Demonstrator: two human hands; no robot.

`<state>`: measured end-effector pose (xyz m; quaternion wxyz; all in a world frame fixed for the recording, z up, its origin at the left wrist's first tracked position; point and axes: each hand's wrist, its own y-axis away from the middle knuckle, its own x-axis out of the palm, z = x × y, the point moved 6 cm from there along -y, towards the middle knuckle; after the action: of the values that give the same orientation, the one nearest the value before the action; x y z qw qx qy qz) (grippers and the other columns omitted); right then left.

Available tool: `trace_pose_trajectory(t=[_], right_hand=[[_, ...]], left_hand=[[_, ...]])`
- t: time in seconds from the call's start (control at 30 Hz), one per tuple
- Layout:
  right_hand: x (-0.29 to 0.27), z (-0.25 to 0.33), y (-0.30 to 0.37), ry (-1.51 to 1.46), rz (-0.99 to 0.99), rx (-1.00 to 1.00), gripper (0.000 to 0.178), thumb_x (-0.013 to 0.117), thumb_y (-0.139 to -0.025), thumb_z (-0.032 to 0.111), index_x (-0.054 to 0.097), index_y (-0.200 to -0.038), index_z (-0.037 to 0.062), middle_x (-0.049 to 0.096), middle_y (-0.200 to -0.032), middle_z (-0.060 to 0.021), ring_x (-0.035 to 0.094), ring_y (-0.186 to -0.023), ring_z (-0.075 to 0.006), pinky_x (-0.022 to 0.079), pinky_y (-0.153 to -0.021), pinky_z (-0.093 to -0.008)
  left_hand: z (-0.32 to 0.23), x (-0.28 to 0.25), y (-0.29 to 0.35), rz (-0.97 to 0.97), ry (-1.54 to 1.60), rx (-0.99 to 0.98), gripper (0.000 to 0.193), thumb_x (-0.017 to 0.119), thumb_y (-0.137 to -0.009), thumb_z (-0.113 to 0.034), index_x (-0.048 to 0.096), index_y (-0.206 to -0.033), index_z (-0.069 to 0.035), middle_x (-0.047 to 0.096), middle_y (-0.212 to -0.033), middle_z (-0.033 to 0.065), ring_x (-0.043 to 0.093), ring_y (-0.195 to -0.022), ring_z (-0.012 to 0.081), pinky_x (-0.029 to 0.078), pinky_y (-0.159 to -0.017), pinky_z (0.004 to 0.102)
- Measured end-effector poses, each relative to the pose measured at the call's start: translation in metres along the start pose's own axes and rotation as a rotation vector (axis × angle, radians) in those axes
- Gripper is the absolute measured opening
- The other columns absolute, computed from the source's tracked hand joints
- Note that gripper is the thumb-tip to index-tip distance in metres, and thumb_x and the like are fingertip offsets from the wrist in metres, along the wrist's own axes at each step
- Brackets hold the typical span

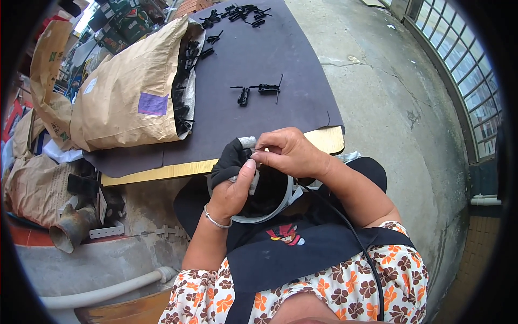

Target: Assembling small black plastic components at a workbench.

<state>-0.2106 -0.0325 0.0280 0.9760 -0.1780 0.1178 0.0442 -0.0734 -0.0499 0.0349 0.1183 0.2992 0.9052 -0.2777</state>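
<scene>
My left hand (232,186), in a black glove with the thumb bare and pale wrapping at the fingertips, is closed on a small black part (248,154), mostly hidden by the fingers. Meeting it from the right, my right hand (288,151) is bare and pinches a thin dark bit of that part between thumb and forefinger. Both hands are together over a grey-rimmed bucket (259,219) in my lap, just off the table's near edge. Beyond them on the dark tabletop lie two small black clip-like pieces with thin arms, a left one (243,97) and a right one (268,89).
A brown paper sack (124,97), its mouth facing right, spills similar black pieces. More are heaped at the table's far end (243,13). The dark table cover (226,59) ends at a pale wooden edge (156,174). A black cable (345,218) runs past my right arm.
</scene>
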Motion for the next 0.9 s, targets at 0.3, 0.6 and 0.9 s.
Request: trace_pose_trajectory(t=[0.3,0.6,0.9], right_hand=[[0.008,0.0,0.001,0.083,0.104,0.003,0.024,0.056,-0.09,0.02,0.057,-0.078,-0.0011,0.056,-0.064,-0.0159,0.051,-0.055,-0.0282,0.042,-0.054,-0.035],[0.017,0.003,0.002,0.136,0.099,0.046,0.033,0.05,-0.092,0.026,0.059,-0.078,-0.0021,0.056,-0.066,-0.0224,0.055,-0.063,-0.0391,0.044,-0.058,-0.0418],[-0.054,-0.022,-0.02,0.931,-0.265,0.151,0.025,0.058,-0.087,0.028,0.056,-0.096,0.0048,0.064,-0.076,-0.0127,0.064,-0.074,-0.0296,0.051,-0.063,-0.0399]], left_hand=[[0.016,0.001,0.007,-0.087,0.203,-0.332,0.02,0.049,-0.085,0.002,0.054,-0.104,0.006,0.058,-0.093,0.0098,0.057,-0.079,0.0159,0.046,-0.072,0.0262],[-0.012,0.004,0.001,-0.029,-0.232,-0.04,0.023,0.05,-0.081,-0.001,0.054,-0.103,0.004,0.058,-0.092,0.0126,0.059,-0.08,0.0229,0.047,-0.073,0.0292],[-0.017,-0.02,0.005,0.192,-0.684,-0.137,0.031,0.067,-0.079,-0.016,0.062,-0.107,-0.003,0.063,-0.105,0.0144,0.06,-0.096,0.0268,0.046,-0.084,0.0326]])
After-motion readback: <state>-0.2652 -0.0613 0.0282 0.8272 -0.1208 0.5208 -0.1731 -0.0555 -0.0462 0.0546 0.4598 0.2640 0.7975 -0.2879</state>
